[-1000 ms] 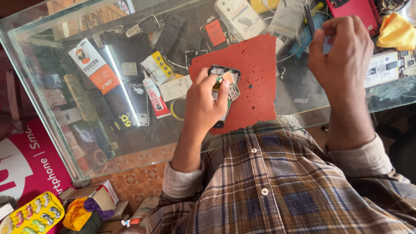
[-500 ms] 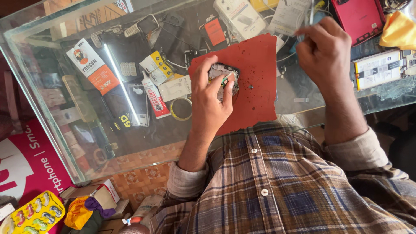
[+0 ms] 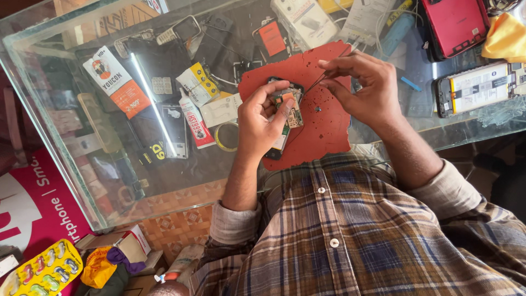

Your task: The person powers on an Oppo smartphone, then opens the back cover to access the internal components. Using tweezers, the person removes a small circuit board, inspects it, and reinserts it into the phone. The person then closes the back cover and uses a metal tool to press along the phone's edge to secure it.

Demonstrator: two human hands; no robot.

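**Right hand moved in over the opened phone**

Since half a second earlier, the right hand (image 3: 362, 87) had come down from the upper right of the frame to the centre, beside the left hand (image 3: 263, 118). The left hand's grip was clamped on an opened phone (image 3: 286, 112), thumb on one edge and fingers curled over the other, with the green circuit board showing. The phone sat over the red mat (image 3: 320, 118) in the middle of the frame, on the glass table (image 3: 164, 181).

The right hand's thumb and forefinger were pinched together on thin tweezers (image 3: 323, 81), whose tips pointed down and left toward the upper end of the phone; whether they touched it cannot be told.

Left of the mat lay a yellow ring of tape (image 3: 226, 137) and a white glue tube (image 3: 193, 121). At the upper right lay a red phone case (image 3: 453, 24), and below it, a phone with its back off (image 3: 479, 86).
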